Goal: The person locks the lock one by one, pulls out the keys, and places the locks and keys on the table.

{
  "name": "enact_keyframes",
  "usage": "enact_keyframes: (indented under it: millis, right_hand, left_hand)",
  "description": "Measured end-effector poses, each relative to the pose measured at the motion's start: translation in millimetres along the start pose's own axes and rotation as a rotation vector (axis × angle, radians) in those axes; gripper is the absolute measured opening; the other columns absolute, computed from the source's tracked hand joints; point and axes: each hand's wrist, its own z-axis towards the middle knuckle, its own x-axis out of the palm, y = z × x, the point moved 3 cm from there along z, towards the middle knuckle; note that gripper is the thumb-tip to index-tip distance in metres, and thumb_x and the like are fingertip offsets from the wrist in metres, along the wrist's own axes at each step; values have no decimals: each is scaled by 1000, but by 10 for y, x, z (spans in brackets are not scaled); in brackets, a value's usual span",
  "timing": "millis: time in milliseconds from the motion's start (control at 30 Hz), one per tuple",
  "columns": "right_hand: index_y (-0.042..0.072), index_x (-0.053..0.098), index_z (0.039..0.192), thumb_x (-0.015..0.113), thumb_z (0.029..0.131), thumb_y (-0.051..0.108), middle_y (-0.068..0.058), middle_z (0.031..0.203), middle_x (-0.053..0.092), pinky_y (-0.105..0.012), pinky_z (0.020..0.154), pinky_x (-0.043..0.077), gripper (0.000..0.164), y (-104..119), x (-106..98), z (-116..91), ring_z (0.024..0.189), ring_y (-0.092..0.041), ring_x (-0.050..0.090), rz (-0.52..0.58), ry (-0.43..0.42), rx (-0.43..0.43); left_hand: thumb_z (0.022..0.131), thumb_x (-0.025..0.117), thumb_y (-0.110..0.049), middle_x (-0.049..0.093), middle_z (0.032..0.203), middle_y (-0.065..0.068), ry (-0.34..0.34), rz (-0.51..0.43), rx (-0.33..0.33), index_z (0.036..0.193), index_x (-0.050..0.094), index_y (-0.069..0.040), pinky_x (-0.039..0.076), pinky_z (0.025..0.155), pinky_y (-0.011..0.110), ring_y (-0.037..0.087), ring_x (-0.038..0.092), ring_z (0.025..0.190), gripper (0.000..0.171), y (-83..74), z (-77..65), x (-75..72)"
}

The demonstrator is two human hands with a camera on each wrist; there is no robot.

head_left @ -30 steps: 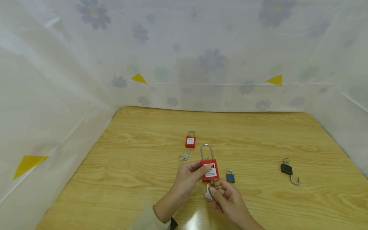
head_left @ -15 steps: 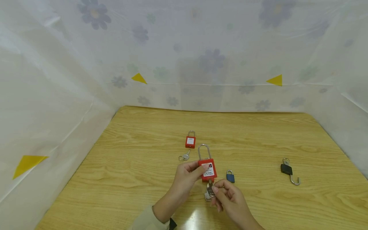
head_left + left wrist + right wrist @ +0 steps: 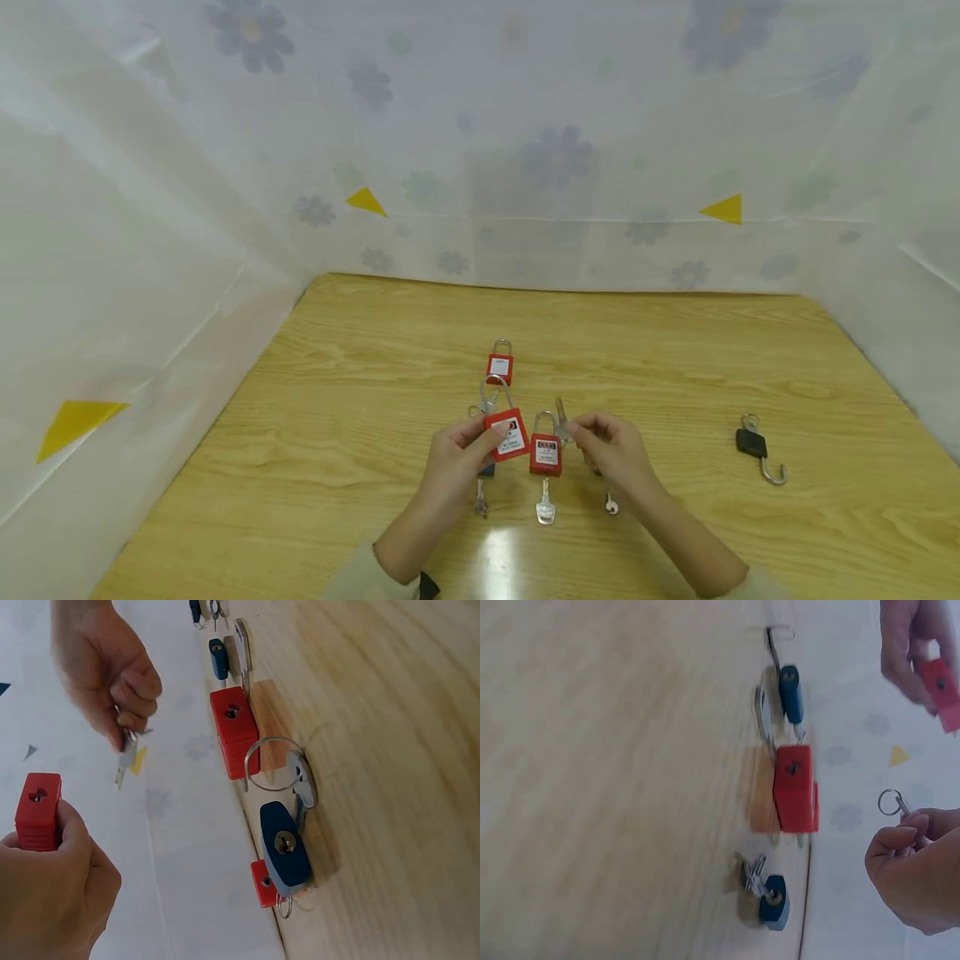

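Observation:
My left hand (image 3: 453, 458) grips a red padlock (image 3: 512, 442) with a white label, its shackle upward and its keyhole bare in the left wrist view. My right hand (image 3: 618, 454) pinches a silver key (image 3: 562, 427) on a ring (image 3: 889, 801), apart from that padlock. Between and below the hands, another red padlock (image 3: 546, 456) lies on the table with a silver key (image 3: 546, 505) just in front of it. A blue padlock (image 3: 285, 844), mostly hidden behind my left hand in the head view, lies by ringed keys (image 3: 301, 780).
Farther back lies a red padlock (image 3: 499, 367). Under my right hand are a blue padlock (image 3: 775, 904) and a small key (image 3: 612, 506). At the right, a black padlock (image 3: 751, 442) lies with its shackle swung out. White sheeting (image 3: 525, 250) walls the wooden table (image 3: 375, 350).
The key in my right hand has come out of the red padlock's bottom. My left hand has moved left with the padlock; my right hand has moved up and right with the key.

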Motion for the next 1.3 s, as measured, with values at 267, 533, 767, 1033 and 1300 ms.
enact_keyframes:
  millis: [267,533,767,1033,1300]
  right_hand:
    - [-10,56,103,53,93,9,-5,75,63,-18,50,42,22,-147,-36,724,59,-8,50,-107,32,93]
    - [-12,60,99,53,90,4,1,60,59,-17,47,38,20,-301,79,1009,52,-7,49,-192,10,210]
    - [-8,62,84,60,86,6,1,53,56,-17,42,35,14,-299,165,1053,44,-6,43,-277,-17,191]
    - [-6,62,75,66,82,5,2,54,52,-16,41,35,14,-233,172,1017,44,-6,41,-343,-18,181]
    - [-4,60,73,67,82,6,0,57,52,-17,44,38,15,-224,178,971,46,-7,42,-408,-34,157]
  left_hand:
    - [90,59,-16,66,104,11,13,10,-12,120,53,11,51,73,17,7,61,83,41,75,-39,-99]
    - [91,59,-16,69,102,9,6,2,-22,120,53,12,54,75,21,6,63,81,41,151,-64,-152]
    - [90,59,-17,68,103,10,8,18,-19,120,53,11,54,77,22,6,63,84,42,151,-50,-160]
    - [89,61,-17,67,104,8,19,28,-29,119,55,11,53,77,20,6,62,84,41,180,-43,-144]
    - [89,61,-18,67,105,11,13,36,-40,119,55,10,53,77,20,6,62,84,41,194,-45,-146]
